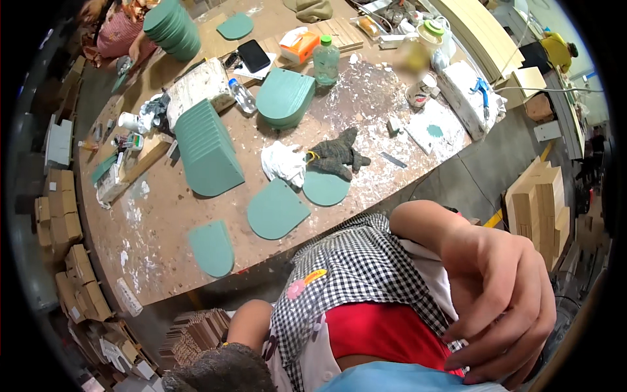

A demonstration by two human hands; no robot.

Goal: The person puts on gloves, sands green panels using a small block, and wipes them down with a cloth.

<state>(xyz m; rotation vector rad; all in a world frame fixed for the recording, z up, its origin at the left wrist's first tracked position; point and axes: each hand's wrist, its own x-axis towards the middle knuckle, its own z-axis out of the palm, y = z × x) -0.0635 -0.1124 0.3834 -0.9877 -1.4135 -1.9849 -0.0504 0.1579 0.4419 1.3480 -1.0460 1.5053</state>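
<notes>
My right hand point(503, 294) is bare and raised close at the lower right, beside my checked apron point(366, 261). Its fingers bend loosely with gaps between them, and nothing shows in them. At the bottom left, my left hand point(219, 371) wears a dark grey knit glove; its fingers are hidden. A matching loose glove point(339, 155) lies on the table, partly over a round-ended green panel point(326, 191). A crumpled white cloth point(284, 162) touches it. Nearby lie two more green panels, one in the middle point(277, 210) and one to the left point(212, 248).
Green panels stand in a row point(208, 150), a short stack point(285, 98) and a tall stack point(173, 29). A bottle point(326, 62), phone point(253, 56) and orange tissue box point(300, 46) sit farther back. Another person's hand point(138, 49) is at the far left. Boards point(539, 202) stand right.
</notes>
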